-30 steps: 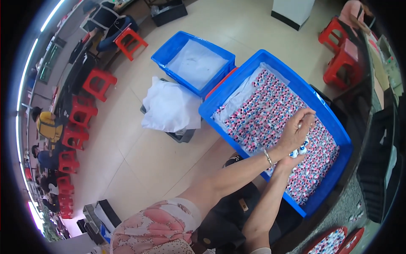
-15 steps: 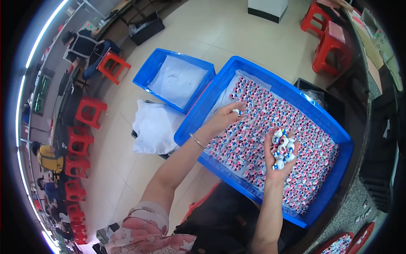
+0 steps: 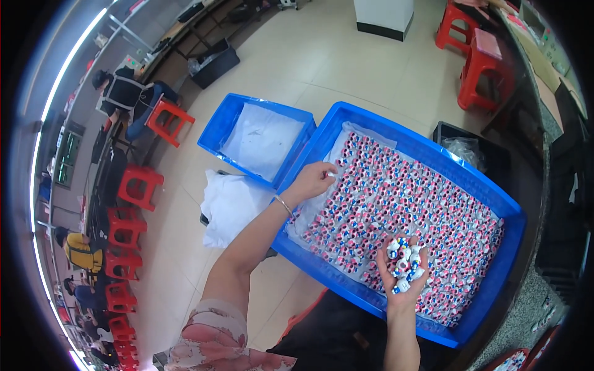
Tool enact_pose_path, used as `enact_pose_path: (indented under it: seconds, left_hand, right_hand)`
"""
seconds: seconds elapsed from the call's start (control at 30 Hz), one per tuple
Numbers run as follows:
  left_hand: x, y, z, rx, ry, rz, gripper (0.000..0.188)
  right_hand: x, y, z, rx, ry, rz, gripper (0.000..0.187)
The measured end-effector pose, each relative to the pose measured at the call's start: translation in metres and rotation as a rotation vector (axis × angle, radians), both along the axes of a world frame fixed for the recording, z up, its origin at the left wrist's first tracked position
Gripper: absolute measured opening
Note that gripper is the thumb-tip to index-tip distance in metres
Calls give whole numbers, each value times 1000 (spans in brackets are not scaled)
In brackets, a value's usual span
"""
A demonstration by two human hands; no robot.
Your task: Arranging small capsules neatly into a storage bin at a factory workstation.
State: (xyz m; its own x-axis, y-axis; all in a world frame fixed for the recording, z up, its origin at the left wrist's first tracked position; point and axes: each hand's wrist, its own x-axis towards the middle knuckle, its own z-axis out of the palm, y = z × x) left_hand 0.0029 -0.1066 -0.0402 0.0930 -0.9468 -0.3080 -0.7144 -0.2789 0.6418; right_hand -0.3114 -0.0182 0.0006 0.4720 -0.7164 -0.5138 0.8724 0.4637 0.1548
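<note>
Figures (image 3: 405, 263) filled the right hand (image 3: 405, 298), its fingers cupped loosely around them. The left hand (image 3: 314, 179) pinched what looked like one white figure (image 3: 331, 175) beside the rows in the blue tray (image 3: 427, 159). Setting out seemed in hand; the next placement called for gentle release.

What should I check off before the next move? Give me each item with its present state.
1. Right hand supporting its load: ok, a cluster of small figures sits in the cupped palm.
2. Left hand holding a piece: ok, a small whitish piece shows in its pinch.
3. Piece's orientation: cannot tell, mostly hidden.
4. Bare liner near the left hand: ok, a white strip shows.
5. Large blue bin mostly unfilled: not ok, figures cover most of its floor.
</note>
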Motion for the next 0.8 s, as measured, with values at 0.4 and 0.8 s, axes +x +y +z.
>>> enact_pose_path:
  seconds: [0.4, 0.8]
  left_hand:
    - [-7, -15, -37, -269, -106, 119, 17]
    - [-27, -7, -5, -560, -210, 33, 23]
  right_hand:
    - [16, -4, -8, 41, -30, 61, 34]
    - [33, -16, -22, -11, -9, 113, 33]
